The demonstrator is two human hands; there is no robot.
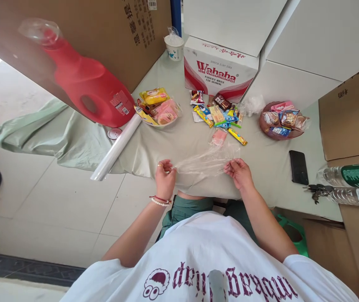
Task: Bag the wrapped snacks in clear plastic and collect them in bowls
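Stretched between both hands is a thin clear plastic bag (202, 163), just above the front of the cloth-covered table. My left hand (166, 178) pinches its left end, fingers curled. At the other end, my right hand (239, 173) grips the plastic between thumb and fingers. A pink wrapped snack (218, 138) lies right behind the bag, partly seen through it; whether it is inside the plastic I cannot tell. Beyond it is a pile of small packaged snacks (218, 114), with a yellow snack bar (237, 136) at its near edge.
A plate of snacks (157, 126), a roll of clear film (116, 144) and a red jug (91, 84) are at left. At right are a snack bowl (264, 126), a black phone (298, 167), keys (318, 191) and water bottles (355, 174). A Wahaha carton (220, 69) stands behind.
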